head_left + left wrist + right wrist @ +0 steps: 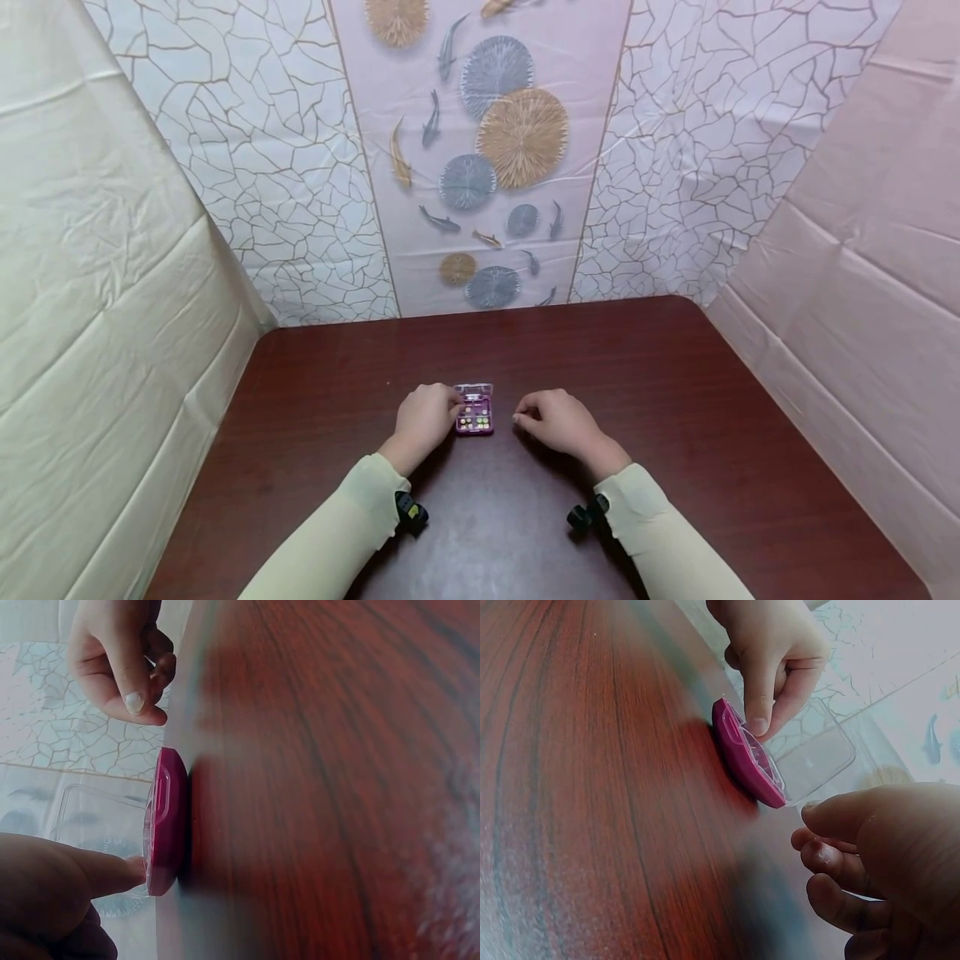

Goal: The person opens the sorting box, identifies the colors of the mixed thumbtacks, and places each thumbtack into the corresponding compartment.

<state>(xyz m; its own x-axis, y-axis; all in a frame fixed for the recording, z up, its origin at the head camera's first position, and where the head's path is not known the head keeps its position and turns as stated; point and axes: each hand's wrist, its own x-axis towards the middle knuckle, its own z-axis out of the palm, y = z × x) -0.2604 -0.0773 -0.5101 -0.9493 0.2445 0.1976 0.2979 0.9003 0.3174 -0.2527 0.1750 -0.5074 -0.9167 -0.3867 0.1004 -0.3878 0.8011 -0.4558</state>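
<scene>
A small magenta pill box (474,422) lies on the table with its clear lid (817,754) raised at the far side. Small yellow and green pills sit in its compartments. My left hand (427,417) is at the box's left side, thumb and index fingertips close together over the compartments; I cannot tell whether a pill is between them. To the right of the box, my right hand (561,421) stays apart from it, fingers loosely bent. Nothing shows between its thumb (832,817) and fingers in the right wrist view.
The dark red-brown wooden table (337,367) extends around the box. Patterned cloth (480,208) hangs behind its far edge, and plain pale cloth hangs at left and right. Each wrist wears a small black camera (411,512) over a pale sleeve.
</scene>
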